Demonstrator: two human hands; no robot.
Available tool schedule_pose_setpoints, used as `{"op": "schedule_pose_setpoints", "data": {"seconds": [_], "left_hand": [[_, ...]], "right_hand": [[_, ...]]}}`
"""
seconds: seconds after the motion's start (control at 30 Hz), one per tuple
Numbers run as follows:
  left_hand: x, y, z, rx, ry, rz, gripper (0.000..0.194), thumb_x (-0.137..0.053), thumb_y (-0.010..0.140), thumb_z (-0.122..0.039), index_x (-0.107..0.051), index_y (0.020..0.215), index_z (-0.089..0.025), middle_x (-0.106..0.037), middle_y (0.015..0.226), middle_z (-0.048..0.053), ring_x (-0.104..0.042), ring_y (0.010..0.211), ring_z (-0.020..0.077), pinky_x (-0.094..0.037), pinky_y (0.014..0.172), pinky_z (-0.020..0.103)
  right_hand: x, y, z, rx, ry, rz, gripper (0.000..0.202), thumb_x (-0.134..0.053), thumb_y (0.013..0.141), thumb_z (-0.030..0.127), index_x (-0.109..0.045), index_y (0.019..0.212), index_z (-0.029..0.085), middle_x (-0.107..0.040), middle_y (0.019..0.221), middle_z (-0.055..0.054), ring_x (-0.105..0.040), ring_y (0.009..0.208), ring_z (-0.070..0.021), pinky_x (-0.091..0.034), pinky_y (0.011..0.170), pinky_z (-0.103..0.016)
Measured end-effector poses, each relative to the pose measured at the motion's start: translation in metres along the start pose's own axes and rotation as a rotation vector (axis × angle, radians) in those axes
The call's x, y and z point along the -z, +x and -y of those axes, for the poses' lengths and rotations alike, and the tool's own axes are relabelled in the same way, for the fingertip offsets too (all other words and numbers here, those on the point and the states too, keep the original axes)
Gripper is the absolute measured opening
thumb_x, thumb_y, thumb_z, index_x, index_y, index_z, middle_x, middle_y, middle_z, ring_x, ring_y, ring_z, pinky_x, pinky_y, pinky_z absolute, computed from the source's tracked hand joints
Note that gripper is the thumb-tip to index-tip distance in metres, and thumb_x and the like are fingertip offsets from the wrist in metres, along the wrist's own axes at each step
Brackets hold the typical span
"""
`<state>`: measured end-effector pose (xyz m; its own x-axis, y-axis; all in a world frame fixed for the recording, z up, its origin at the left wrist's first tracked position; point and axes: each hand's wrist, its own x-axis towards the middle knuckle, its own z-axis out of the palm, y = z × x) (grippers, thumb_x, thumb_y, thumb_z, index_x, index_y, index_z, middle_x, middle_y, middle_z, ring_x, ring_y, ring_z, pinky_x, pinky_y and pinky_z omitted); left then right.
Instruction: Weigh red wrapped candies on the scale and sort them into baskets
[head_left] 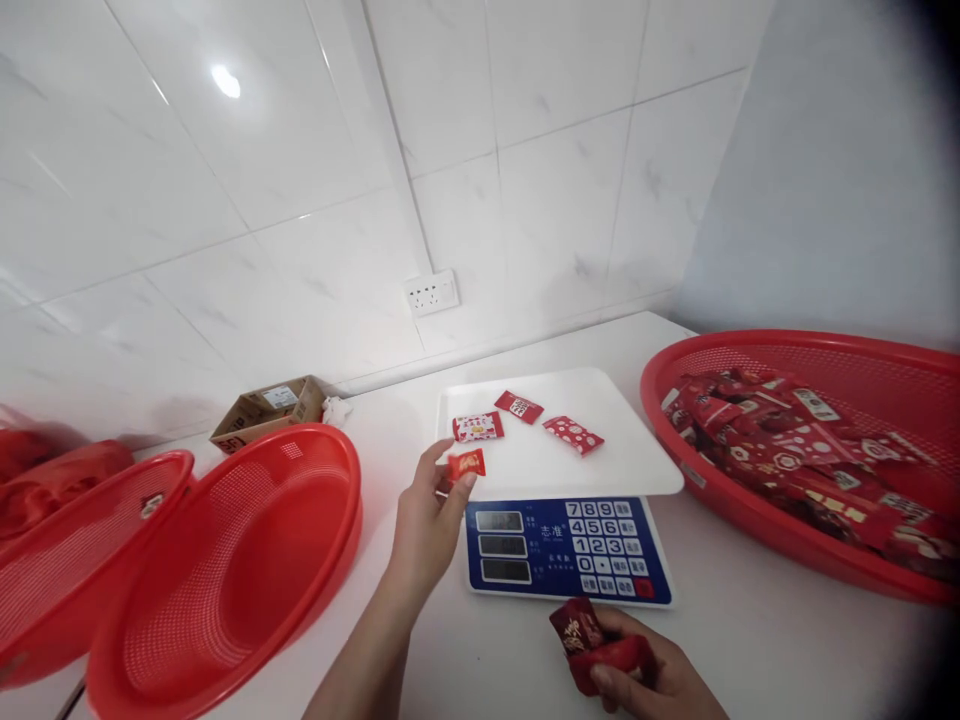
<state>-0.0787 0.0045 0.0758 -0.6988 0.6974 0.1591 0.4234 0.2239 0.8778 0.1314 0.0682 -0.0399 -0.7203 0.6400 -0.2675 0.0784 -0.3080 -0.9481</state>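
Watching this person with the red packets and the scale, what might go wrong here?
The left hand pinches a small red packet near the front edge of the white tray, so it might slip off.

The right hand has dark red packets bunched close to the keypad; one could drop or perhaps bump a key.

- And here's the left hand [427, 520], bare from knuckles to wrist!
- Straight on to the left forearm [375, 635], bare too, slim at the wrist, fuller towards the lower edge of the view, smooth all along.
- Slender fingers [429, 462] on this side, and a left thumb [456, 492] with a rounded tip.
- Across now to the right hand [664, 668], also bare, cut off around the wrist.
- A rounded right thumb [619, 688] there; nail details too small to call!
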Motion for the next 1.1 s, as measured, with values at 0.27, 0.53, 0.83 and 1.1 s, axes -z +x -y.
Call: {"op": "schedule_pose_setpoints", "data": {"seconds": [0.27,0.53,0.83,1.1], "left_hand": [[-0.010,-0.027,0.022,-0.220,0.170,-0.106,0.019,-0.048,0.087,-0.033,-0.059,0.095,-0.020,-0.057,0.061,-0.003,-0.053,0.055,0.0111,-0.042,0.052,0.021],[-0.036,-0.053,0.052,-0.457,0.175,0.121,0.017,-0.046,0.088,-0.019,-0.062,0.091,-0.020,-0.070,0.078,0.005,-0.063,0.069,0.0147,-0.047,0.063,0.023],[-0.035,-0.051,0.058,-0.545,0.125,0.125,0.014,-0.047,0.088,-0.018,-0.060,0.092,-0.019,-0.066,0.073,0.003,-0.061,0.064,0.0124,-0.047,0.058,0.021],[-0.029,-0.051,0.060,-0.618,0.108,0.069,0.012,-0.048,0.088,-0.015,-0.059,0.091,-0.019,-0.061,0.066,0.000,-0.054,0.056,0.0098,-0.042,0.052,0.019]], "right_hand": [[0.001,-0.003,-0.004,0.013,0.013,-0.048,0.048,-0.072,0.058,0.055,-0.071,0.092,0.021,-0.067,0.080,-0.005,-0.054,0.061,-0.0167,-0.046,0.060,-0.031],[0.007,0.008,0.048,0.120,-0.165,-0.207,0.053,-0.072,0.058,0.054,-0.070,0.097,0.019,-0.071,0.089,-0.009,-0.060,0.065,-0.0211,-0.051,0.062,-0.035],[0.005,0.072,0.134,0.438,-0.473,-0.294,0.048,-0.057,0.080,0.046,-0.057,0.121,0.023,-0.065,0.112,-0.006,-0.065,0.075,-0.0190,-0.056,0.066,-0.036],[0.000,0.087,0.130,0.735,-0.639,-0.287,0.035,-0.044,0.090,0.042,-0.056,0.117,0.024,-0.059,0.114,-0.009,-0.062,0.097,-0.0218,-0.052,0.085,-0.040]]}}
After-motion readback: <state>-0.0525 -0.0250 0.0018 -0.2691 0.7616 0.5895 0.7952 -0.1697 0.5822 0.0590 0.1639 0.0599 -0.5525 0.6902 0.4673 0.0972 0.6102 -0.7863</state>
